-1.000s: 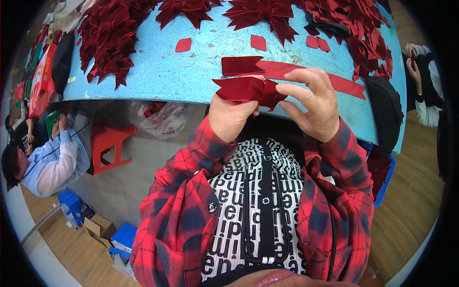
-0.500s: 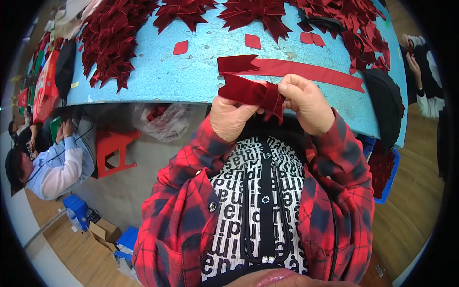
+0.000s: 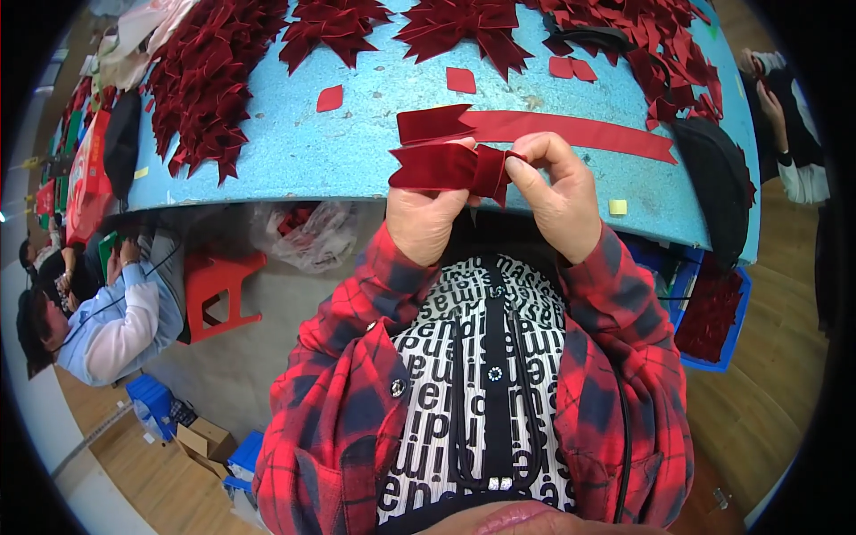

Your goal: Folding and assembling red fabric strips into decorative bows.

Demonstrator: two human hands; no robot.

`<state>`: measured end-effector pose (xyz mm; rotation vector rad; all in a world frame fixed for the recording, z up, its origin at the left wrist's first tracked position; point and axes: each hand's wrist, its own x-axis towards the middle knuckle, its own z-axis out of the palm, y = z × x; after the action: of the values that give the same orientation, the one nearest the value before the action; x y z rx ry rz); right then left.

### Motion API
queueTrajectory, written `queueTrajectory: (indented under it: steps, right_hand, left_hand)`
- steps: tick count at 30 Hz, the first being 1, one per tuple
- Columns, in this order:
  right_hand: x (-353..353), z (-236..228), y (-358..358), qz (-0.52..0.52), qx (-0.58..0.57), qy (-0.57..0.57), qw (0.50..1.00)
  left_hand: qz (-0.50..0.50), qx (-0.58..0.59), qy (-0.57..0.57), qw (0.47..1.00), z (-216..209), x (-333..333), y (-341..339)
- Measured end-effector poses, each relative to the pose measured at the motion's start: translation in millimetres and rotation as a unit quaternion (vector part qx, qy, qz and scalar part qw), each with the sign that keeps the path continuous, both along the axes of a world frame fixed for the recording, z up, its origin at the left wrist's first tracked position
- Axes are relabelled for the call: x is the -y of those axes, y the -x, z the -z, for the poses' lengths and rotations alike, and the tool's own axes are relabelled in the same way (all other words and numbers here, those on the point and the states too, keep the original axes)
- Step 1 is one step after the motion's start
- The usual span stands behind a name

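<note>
A dark red velvet ribbon (image 3: 432, 168) with a V-notched left end is between my hands, just above the table's near edge. A crosswise velvet band wraps round its right part. My left hand (image 3: 424, 221) grips the ribbon from below, thumb under it and fingers partly hidden behind. Thumb and forefinger of my right hand (image 3: 562, 192) pinch the ribbon at the band's right side. Right behind them, a longer red ribbon (image 3: 580, 130) lies flat, its left end showing the velvet face.
Piles of velvet bows (image 3: 201, 85) and loose ribbon pieces (image 3: 682, 53) cover the blue table's (image 3: 294, 152) far side. Small red patches (image 3: 461, 80) lie nearer. A black cushion-like thing (image 3: 713, 187) hangs at the right edge. A blue crate (image 3: 733, 330), red stool (image 3: 218, 290) and seated person (image 3: 116, 308) flank me.
The held ribbon has shifted slightly left and turned more level. My right fingers have come closer in against the band. A small yellow piece on the table now shows beside my right wrist.
</note>
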<state>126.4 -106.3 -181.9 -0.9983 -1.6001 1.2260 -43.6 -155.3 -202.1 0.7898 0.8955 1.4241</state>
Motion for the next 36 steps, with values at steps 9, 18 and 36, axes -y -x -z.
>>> queueTrajectory:
  steps: [9,18,36]
  right_hand:
    - [-0.8,-2.4,-4.7,0.012,-0.039,0.068,0.997]
    - [-22.1,6.6,-23.2,-0.03,-0.228,0.358,0.905]
    - [-8.3,18.6,16.9,0.048,-0.154,0.153,0.975]
  left_hand:
    - [-0.091,-0.218,-0.141,0.962,6.4,-5.4,-13.6]
    - [0.008,0.163,0.018,0.986,13.3,-18.6,-9.4]
    - [-0.042,0.194,0.054,0.979,4.1,-28.7,-15.7]
